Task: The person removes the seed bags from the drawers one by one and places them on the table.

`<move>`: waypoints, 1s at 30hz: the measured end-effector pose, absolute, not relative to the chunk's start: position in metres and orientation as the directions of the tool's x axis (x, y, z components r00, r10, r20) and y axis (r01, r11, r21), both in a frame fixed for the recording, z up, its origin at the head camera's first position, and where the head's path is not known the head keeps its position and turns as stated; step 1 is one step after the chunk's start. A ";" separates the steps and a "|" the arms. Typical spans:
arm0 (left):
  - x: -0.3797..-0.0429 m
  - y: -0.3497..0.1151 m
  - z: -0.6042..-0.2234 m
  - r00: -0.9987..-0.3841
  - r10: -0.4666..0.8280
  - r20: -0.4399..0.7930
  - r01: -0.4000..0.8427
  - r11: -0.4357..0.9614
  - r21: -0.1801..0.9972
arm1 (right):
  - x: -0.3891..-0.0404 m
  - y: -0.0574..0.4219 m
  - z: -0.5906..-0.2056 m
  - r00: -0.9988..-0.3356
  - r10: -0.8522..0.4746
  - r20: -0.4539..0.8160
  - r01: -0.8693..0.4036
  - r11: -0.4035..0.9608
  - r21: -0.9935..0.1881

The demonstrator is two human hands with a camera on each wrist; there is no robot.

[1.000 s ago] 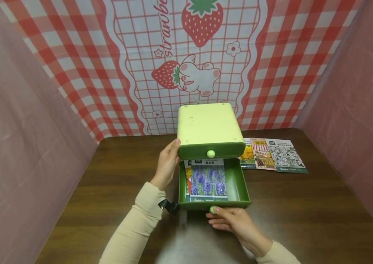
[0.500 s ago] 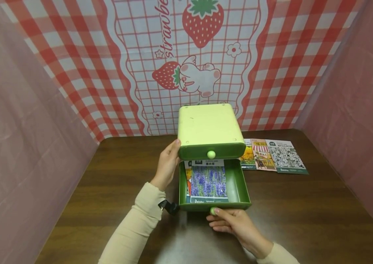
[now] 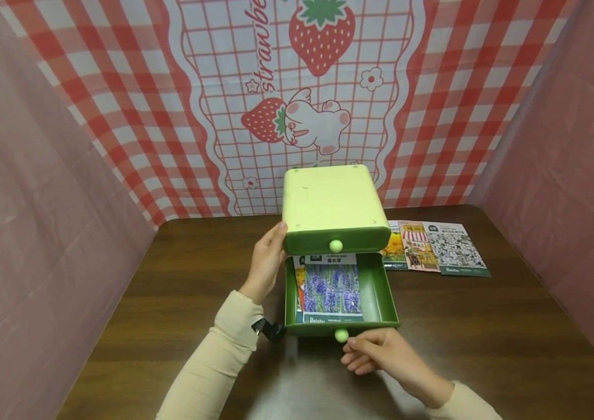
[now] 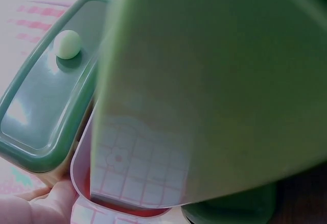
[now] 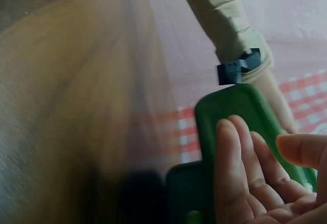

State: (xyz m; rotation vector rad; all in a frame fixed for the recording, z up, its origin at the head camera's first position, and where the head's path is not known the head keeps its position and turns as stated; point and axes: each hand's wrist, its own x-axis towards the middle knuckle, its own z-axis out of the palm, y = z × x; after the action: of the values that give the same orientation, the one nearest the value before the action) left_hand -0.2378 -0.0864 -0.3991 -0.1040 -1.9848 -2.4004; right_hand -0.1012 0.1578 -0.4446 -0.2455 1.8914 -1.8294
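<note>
A small drawer box point(image 3: 334, 195) with a pale yellow-green top stands at the table's middle. Its green upper drawer point(image 3: 307, 242) is closed. The lower drawer point(image 3: 376, 291) is pulled out and holds a lavender seed packet point(image 3: 331, 289), with another packet partly hidden under it. My left hand point(image 3: 264, 262) holds the box's left side, thumb at the front corner; the left wrist view shows that hand point(image 4: 46, 206) beside the upper drawer. At the lower drawer's round knob point(image 3: 341, 335), my right hand point(image 3: 388, 356) lies just to the right, thumb and fingers apart in the right wrist view.
Several seed packets, including one with white flowers point(image 3: 457, 248), lie fanned on the brown table point(image 3: 486, 326) right of the box. A checked strawberry cloth point(image 3: 433, 116) hangs behind, with pink cloth on both sides.
My right hand has let go of the lower drawer's knob and moved slightly right. The left hand, the box and the pulled-out drawer have stayed in place.
</note>
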 end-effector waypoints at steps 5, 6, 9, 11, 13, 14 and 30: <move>-0.237 -0.087 -0.399 -0.998 0.020 0.064 0.059 -0.186 0.981 | -0.101 0.167 -0.422 -0.837 -0.537 -0.104 0.055 0.107 -0.993; -0.237 -0.087 -0.398 -0.998 0.020 0.064 0.059 -0.183 0.981 | -0.101 0.168 -0.417 -0.838 -0.541 -0.074 0.017 0.109 -0.994; -0.236 -0.086 -0.398 -0.998 0.014 0.055 0.051 -0.178 0.983 | -0.106 0.172 -0.401 -0.852 -0.522 0.018 -0.101 0.130 -0.986; -0.236 -0.086 -0.397 -0.998 0.015 0.054 0.050 -0.180 0.982 | -0.110 0.174 -0.392 -0.867 -0.491 0.084 -0.183 0.156 -0.971; -0.236 -0.086 -0.397 -0.998 0.017 0.057 0.053 -0.184 0.982 | -0.116 0.175 -0.385 -0.879 -0.453 0.146 -0.260 0.199 -0.945; -0.236 -0.086 -0.397 -0.998 0.019 0.058 0.053 -0.184 0.981 | -0.119 0.176 -0.382 -0.883 -0.435 0.173 -0.295 0.230 -0.927; -0.236 -0.086 -0.397 -0.998 0.022 0.063 0.057 -0.195 0.979 | -0.170 0.166 -0.391 -0.883 -0.376 0.281 -0.469 0.704 -0.532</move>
State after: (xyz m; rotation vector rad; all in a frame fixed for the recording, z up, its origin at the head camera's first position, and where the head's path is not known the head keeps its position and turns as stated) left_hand -0.2361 -0.0863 -0.3968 -0.0976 -1.9787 -2.4093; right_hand -0.1701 0.1658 -0.3906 -0.7587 3.0391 -1.0182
